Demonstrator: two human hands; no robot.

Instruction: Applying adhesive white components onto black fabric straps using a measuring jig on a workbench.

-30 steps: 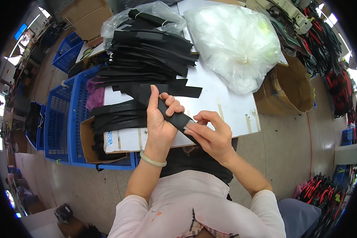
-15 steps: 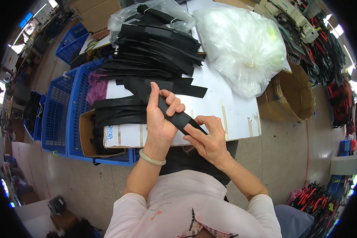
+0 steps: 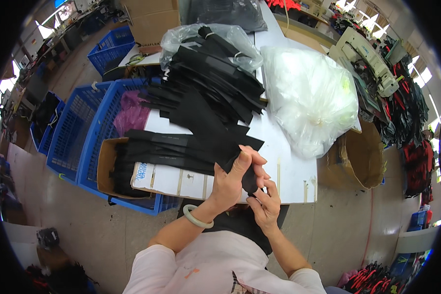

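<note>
A black fabric strip is in both my hands above the front of the white tabletop. My left hand, with a pale bangle at the wrist, is closed round its lower part, thumb on top. At its lower end the fingertips of my right hand pinch it. The strip widens toward the far left, over the other strips. Beneath and left of it lies a stack of black strips with small pale print. A larger heap of black strips lies farther back, partly in a clear plastic bag.
Left of the table stand blue crates, and a cardboard box holding black pieces. A pink bag lies in one crate. A bulging translucent bag sits at the back right, beside an open brown carton. A sewing machine is farther right.
The view has shifted. My hands have come closer together, and my left hand has slid toward the strip's lower end. More of the strip shows beyond my left hand.
</note>
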